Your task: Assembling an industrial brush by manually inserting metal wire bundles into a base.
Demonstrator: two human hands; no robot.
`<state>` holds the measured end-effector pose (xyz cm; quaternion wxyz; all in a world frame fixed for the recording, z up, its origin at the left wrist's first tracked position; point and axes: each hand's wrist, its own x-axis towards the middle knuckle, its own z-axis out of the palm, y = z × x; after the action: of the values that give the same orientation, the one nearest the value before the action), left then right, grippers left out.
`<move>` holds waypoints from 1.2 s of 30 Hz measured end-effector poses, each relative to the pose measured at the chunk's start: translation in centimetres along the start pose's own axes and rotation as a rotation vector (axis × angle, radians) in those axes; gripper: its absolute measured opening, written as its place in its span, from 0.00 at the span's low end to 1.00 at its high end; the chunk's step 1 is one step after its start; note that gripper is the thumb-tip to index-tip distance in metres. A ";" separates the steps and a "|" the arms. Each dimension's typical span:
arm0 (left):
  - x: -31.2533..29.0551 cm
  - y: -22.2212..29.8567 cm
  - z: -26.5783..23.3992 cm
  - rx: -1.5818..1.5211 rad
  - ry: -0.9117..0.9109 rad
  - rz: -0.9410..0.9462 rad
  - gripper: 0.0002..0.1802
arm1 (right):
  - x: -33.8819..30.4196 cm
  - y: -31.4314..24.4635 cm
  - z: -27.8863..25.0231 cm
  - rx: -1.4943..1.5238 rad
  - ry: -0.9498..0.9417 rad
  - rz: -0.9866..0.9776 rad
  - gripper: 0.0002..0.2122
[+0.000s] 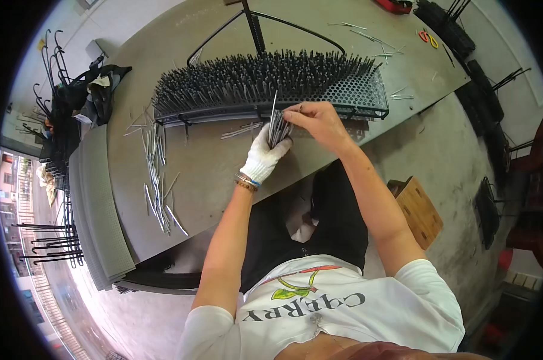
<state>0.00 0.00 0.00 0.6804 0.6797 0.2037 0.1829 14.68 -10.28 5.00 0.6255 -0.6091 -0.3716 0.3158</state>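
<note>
Both hands on a bundle of thin grey metal rods (278, 127) at the near edge of a black perforated rack (319, 96).

Left hand (264, 155), in a white knit glove, is closed around the bundle's lower end, holding it upright. Bare right hand (319, 123) pinches 1 rod at the bundle's top, fingers curled. Rack stands on a grey worktable (211, 180), bristling with upright rods. Loose rods (157, 180) lie scattered to the left.

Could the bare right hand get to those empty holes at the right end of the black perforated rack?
Probably yes. The right hand is already at the rack's front edge, pinching a rod from the bundle in the gloved left hand. Nothing lies between it and the empty holes.
</note>
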 end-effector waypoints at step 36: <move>1.3 -1.4 2.8 -0.192 0.206 0.005 0.11 | 4.1 -6.2 -12.9 -0.753 0.461 -0.457 0.07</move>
<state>2.53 -1.68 -1.44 0.7172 0.5897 0.2524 0.2722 27.43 -13.98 11.78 0.4813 -0.7497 -0.4357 -0.1283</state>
